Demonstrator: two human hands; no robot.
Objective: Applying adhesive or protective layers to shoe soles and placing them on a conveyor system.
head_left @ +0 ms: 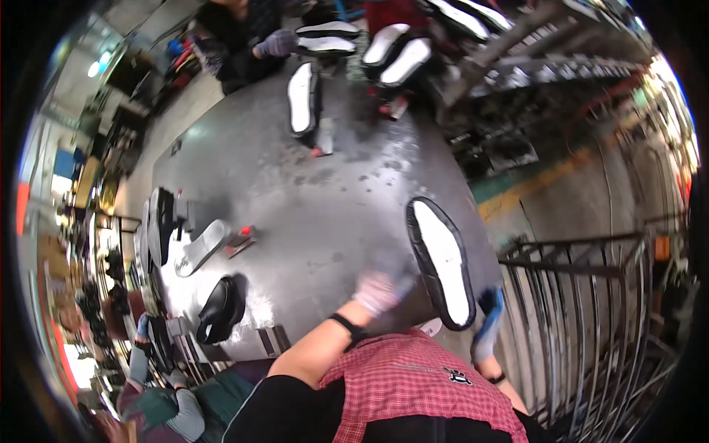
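Note:
A black shoe with a white sole point(441, 260) lies sole-up at the near right edge of the grey metal table point(310, 192). My right hand point(487, 319), in a blue glove, grips the shoe's near end from the right side. My left hand point(377, 292), in a pinkish glove and with a black wristband, is blurred over the table just left of the shoe. Whether it holds anything is not clear. A red checked apron covers my front.
Another white-soled shoe point(303, 97) stands at the table's far end, where a person's gloved hand point(277, 44) reaches toward more shoes point(399, 52). A black shoe point(220, 308), a white sole point(201, 247) and a small red tool point(241, 240) lie left. A metal rail rack point(583, 310) stands right.

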